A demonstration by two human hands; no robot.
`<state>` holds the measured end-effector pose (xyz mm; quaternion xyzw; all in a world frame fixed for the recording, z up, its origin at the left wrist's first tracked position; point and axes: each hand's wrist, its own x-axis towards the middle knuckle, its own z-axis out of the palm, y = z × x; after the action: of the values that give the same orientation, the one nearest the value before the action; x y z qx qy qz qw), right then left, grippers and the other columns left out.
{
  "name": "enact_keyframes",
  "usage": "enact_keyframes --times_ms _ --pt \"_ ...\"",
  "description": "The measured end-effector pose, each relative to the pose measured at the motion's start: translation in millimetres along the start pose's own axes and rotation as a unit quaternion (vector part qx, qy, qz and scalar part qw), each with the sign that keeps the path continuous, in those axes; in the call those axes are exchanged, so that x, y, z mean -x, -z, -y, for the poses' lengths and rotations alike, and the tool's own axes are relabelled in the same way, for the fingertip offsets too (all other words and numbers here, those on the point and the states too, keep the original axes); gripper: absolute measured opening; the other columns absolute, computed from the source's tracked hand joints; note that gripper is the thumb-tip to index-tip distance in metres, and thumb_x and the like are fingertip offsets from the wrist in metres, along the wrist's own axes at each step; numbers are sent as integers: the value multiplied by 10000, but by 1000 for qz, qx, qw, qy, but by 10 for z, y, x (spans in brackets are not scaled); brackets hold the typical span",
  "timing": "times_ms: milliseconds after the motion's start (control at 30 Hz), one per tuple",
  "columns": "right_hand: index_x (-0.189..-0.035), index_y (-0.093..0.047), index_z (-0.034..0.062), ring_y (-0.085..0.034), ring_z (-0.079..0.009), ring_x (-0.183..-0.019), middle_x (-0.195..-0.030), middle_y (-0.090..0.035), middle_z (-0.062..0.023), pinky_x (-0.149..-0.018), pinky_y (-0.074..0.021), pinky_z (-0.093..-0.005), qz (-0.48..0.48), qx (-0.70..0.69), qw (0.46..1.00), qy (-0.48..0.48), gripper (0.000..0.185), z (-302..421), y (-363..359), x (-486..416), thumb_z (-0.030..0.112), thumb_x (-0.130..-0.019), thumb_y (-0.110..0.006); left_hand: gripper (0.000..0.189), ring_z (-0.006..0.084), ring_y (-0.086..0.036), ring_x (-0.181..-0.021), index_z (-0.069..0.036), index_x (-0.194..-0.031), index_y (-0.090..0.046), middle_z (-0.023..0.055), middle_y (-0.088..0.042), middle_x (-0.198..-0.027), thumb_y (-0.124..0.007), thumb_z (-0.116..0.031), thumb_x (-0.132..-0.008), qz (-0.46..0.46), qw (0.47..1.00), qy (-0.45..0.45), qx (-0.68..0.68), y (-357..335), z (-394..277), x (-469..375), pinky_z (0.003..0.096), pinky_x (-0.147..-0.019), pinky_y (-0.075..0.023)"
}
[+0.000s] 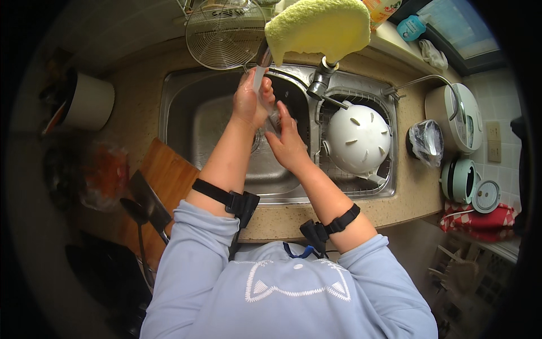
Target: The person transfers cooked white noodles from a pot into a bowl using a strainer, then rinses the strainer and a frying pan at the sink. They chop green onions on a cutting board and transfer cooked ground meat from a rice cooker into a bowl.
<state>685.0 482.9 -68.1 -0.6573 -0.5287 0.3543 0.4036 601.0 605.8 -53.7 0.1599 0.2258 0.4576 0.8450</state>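
Note:
Over the left basin of a stainless steel sink [199, 131], running water [257, 80] falls from the faucet spout [264, 54] onto my left hand [250, 99]. That hand is wet, its fingers curled in the stream; whether anything lies inside them is hard to see. My right hand [288, 140] is just below and to the right, fingers spread, with water splashing beside its fingertips. No object shows in its grasp. A yellow terry cloth or sponge [319, 27] at the faucet covers part of the spout from sight. The faucet lever [334, 101] points toward the right basin.
In the right basin, a white plastic colander [358, 137] sits upside down on a wire rack [324, 161]. Left of the sink lie a wooden cutting board [169, 169], a cleaver [148, 201] and a ladle [139, 220]. A round wire strainer [224, 34] stands behind; a rice cooker [455, 118] is right.

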Motion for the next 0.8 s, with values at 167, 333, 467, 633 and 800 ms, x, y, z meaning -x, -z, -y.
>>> enact_keyframes --times_ms 167,333,467,633,800 --pt "-1344 -383 43 -521 -326 -1145 -1223 -529 -202 -972 -398 -360 14 -47 999 -7 515 -234 -18 -93 93 -852 -527 254 173 -556 -709 -107 -1077 -535 43 -587 -777 -382 -289 -989 -13 997 -29 -76 -27 -60 -54 305 -658 -459" --pt "-1015 -582 26 -609 -304 -850 -908 -630 -138 -763 -465 -369 -11 -45 998 -46 344 -275 -88 -341 332 -858 -575 373 238 -606 -944 -103 -1104 -511 80 -644 -932 -304 -398 -1006 4 997 -52 -58 48 -107 118 389 -793 -462" --pt "-658 -527 52 -466 -167 -486 -551 -499 -38 -466 -361 -312 119 -133 964 -196 626 -192 49 -380 635 -868 -435 382 247 -599 -957 -107 -1087 -515 73 -641 -950 -313 -420 -1002 47 994 -26 -94 185 -18 261 415 -814 -452" --pt "-675 -506 68 -413 -130 -408 -517 -471 -32 -397 -327 -259 339 -288 811 -380 681 -219 419 -55 661 -920 -276 340 234 -611 -947 -95 -1073 -543 73 -642 -959 -405 -393 -986 -27 996 42 -71 201 157 493 390 -790 -487" --pt "-653 -520 42 -459 -136 -412 -536 -513 -51 -417 -380 -249 215 -222 877 -367 632 -360 602 76 559 -960 -323 347 236 -623 -981 -82 -1134 -547 90 -643 -1024 -464 -377 -971 -25 979 80 -188 -14 297 580 386 -844 -500"
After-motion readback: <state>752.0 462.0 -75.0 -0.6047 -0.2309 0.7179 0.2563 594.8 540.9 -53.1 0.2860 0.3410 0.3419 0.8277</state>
